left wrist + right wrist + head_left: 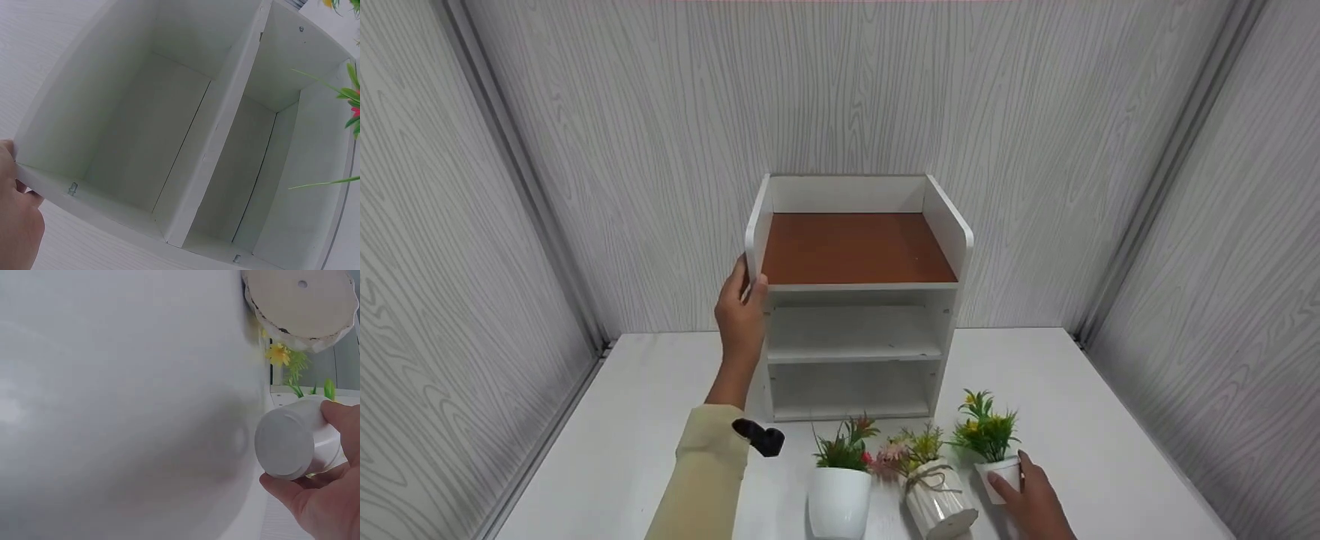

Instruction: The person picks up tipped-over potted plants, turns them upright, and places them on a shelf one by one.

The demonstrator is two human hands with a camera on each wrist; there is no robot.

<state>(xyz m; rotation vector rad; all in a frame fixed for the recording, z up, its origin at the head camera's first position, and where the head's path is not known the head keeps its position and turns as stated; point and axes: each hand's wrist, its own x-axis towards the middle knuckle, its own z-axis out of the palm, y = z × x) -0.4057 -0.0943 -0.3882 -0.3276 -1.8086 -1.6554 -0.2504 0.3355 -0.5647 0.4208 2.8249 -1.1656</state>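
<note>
A white shelf unit (855,358) with a brown top board (859,247) and raised sides stands against the back wall. My left hand (741,322) grips the front edge of its left side panel, thumb in front. The left wrist view shows the unit's bare compartments beside that hand (19,219). At the lower right, my right hand (1035,502) holds a small white pot (1003,469) of yellow artificial flowers (986,435), thumb on one side and fingers on the other. In the right wrist view the pot's round base (284,444) faces the camera.
A smooth white pot (840,502) with red flowers stands in front of the unit. Beside it a ribbed pot tied with twine (937,502), holding pink and yellow flowers, lies tilted with its base toward me. Grey wood-grain panels (495,262) enclose the white table (607,450).
</note>
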